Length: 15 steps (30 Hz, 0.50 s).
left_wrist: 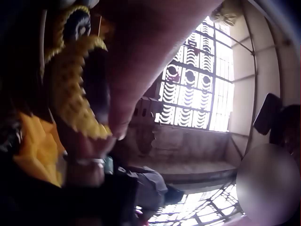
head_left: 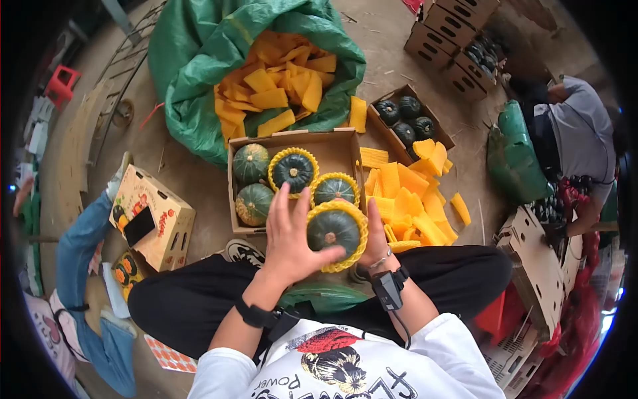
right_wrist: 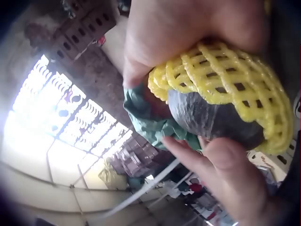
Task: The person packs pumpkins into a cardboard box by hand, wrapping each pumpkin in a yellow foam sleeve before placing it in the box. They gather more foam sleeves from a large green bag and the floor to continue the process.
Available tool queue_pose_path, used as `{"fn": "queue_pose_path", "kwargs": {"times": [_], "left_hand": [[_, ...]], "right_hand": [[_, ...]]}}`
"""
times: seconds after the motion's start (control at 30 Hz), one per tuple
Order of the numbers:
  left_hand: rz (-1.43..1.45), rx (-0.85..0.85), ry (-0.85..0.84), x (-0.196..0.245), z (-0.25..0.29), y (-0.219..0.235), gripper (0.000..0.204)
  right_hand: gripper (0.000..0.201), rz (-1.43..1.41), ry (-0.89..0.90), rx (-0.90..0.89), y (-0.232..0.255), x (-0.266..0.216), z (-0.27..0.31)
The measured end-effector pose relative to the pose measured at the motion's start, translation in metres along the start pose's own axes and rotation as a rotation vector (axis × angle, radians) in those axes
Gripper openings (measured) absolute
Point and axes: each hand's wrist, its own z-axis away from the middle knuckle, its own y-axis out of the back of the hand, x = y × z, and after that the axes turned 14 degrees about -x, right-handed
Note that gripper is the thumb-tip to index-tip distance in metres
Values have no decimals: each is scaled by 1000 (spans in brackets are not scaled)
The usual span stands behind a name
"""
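Observation:
A dark green squash (head_left: 334,234) in a yellow foam net (head_left: 363,229) is held between both hands above the lap. My left hand (head_left: 290,239) lies along its left side, thumb over the squash. From the right, my right hand (head_left: 379,243) grips the netted side; its fingers are partly hidden. In the right wrist view the net (right_wrist: 225,75) wraps part of the squash (right_wrist: 207,115). Just beyond, a cardboard box (head_left: 332,143) contains two bare squashes (head_left: 252,163) at left and two netted ones (head_left: 294,170).
Behind the box stands a green sack (head_left: 193,86) of yellow nets (head_left: 266,80). More nets (head_left: 412,206) lie to the right, near a smaller box (head_left: 444,138) of dark squashes. At left, a phone (head_left: 139,227) rests on a printed carton (head_left: 174,219). Another person (head_left: 581,126) is at right.

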Motion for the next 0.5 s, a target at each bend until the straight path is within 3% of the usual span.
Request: {"fn": "queue_pose_path", "kwargs": {"times": [0.03, 0.1, 0.13, 0.17, 0.2, 0.23, 0.27, 0.3, 0.33, 0.37, 0.43, 0.5], "left_hand": [[-13, -11, -8, 6, -7, 4, 97], [-101, -316, -220, 16, -16, 3, 91], [106, -233, -275, -2, -35, -1, 83], [360, -186, -225, -19, -51, -4, 79], [467, -5, -214, -36, -75, -15, 77], [533, 21, -201, -33, -99, -1, 75], [901, -50, -111, -38, -124, -11, 72], [1606, -262, -36, -19, -163, -23, 72], [1035, -68, -25, -28, -175, -46, 74], [461, 123, -17, -40, -186, -68, 76], [237, 229, -121, -41, -187, -79, 80], [53, 260, -86, -37, -188, -90, 78]], "right_hand": [[58, -12, 14, -4, 4, -3, -7], [50, 151, -129, 136, 12, -4, -17], [42, 267, -28, 178, 11, -9, -26], [39, 284, -28, 259, 6, -18, -34], [40, 574, -29, 373, 9, -30, -44], [42, 860, -33, 495, 13, -41, -52], [45, 1527, -315, 521, 25, -52, -69], [48, 2184, -620, 511, 37, -61, -87], [50, 2249, -755, 597, 43, -53, -95], [46, 2323, -854, 385, 37, -51, -97], [46, 2346, -837, 373, 24, -43, -88], [43, 2397, -730, 436, 37, -36, -86]]}}
